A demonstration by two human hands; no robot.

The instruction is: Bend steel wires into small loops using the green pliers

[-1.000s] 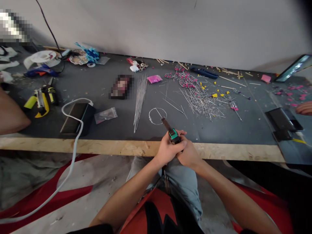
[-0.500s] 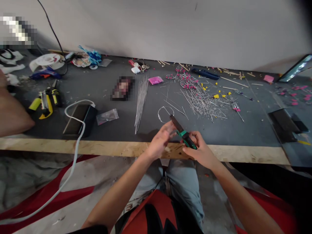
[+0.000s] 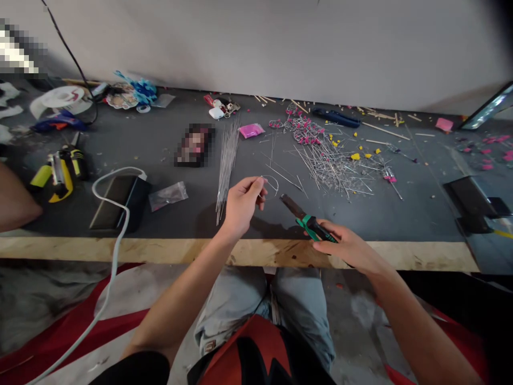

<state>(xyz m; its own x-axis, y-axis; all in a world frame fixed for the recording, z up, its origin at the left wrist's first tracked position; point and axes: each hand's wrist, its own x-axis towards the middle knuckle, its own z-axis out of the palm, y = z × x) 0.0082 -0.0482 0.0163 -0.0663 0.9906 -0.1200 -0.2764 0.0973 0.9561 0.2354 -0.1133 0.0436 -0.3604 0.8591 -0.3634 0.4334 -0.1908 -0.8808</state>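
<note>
Between thumb and fingers, my left hand pinches a thin wire ring, held just above the dark tabletop. My right hand grips pliers with dark jaws and green-and-black handles. The jaws point up and left toward the ring and stand apart from it. Left of the ring lies a bundle of straight wires. Beyond it to the right spreads a tangled heap of wire pieces, some with pink bits.
A pink packet, a clear bag and a black box with a white cable lie on the table. Cutters and a utility knife are at left, near another person's arm. A wooden edge runs along the front.
My left hand has moved left and up, away from the pliers, with the wire ring. The pliers in my right hand have shifted slightly right and down. The view has turned slightly.
</note>
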